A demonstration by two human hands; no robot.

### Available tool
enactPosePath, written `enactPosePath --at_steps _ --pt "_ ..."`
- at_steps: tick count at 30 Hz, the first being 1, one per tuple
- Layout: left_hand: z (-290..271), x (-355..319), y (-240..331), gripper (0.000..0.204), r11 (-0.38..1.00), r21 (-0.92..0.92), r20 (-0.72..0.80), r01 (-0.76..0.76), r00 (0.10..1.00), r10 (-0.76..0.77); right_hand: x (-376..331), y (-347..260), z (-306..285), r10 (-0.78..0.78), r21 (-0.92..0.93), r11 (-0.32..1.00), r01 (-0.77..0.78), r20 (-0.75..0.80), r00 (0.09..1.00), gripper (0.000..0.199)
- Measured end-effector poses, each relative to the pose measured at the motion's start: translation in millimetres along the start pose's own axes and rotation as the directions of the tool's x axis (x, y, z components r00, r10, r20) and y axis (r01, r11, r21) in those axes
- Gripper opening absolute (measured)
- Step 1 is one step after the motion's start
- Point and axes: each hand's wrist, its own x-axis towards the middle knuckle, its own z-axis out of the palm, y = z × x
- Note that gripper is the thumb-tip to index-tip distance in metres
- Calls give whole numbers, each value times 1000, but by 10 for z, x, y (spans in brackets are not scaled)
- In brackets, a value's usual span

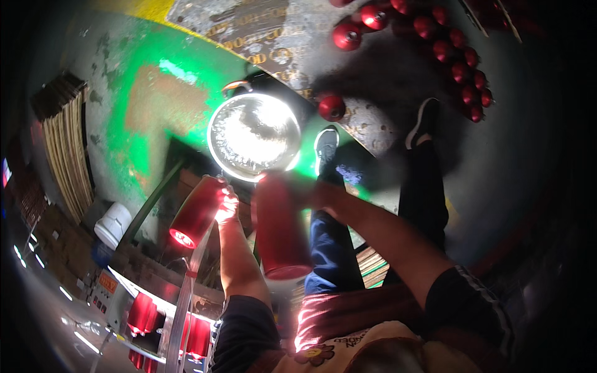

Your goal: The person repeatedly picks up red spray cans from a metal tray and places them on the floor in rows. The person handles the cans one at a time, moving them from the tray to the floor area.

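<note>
My left hand [228, 204] is closed around the upper end of a red metal cylinder [198, 210]. That cylinder slants, its round base pointing down and left in the picture. Against a second, larger-looking red cylinder [283, 233] is my right hand [318, 191]; motion smears both, and its fingers appear wrapped at the cylinder's upper side. The upper ends of both cylinders are close to the near rim of a round, shiny metal tub [212, 146]. Strong glare covers the tub's inside, so its contents are hard to make out.
Several red cylinders [460, 71] stand grouped at the far right, and a single red cylinder [331, 108] stands beside a flat printed board [249, 34]. Stacked cardboard [67, 149] and a white bucket [113, 224] are at left. More red cylinders [143, 314] sit at lower left.
</note>
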Motion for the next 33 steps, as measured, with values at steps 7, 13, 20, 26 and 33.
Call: enactPosePath --at_steps 7,13,20,26,33 --pt "385 1166 -566 53 478 852 -176 213 977 -121 -2790 -1336 -456 -846 -799 467 379 -279 454 48" --pt "616 2628 -2195 42 96 993 69 -75 995 67 -3026 -1900 -1112 -937 -833 -338 -438 339 78 40" --pt "8 3514 -3700 35 -773 572 378 -274 925 -48 -2703 -2375 -2076 -932 -717 -275 -640 361 -4 44" --pt "-218 3392 -3829 40 -831 500 343 -243 937 -68 -2872 -2146 -2067 -959 -849 -282 -447 266 100 40" --pt "334 3483 -4146 41 -833 403 366 -380 901 -233 -3882 -2416 -2020 -937 -866 -3 -500 177 -302 53"
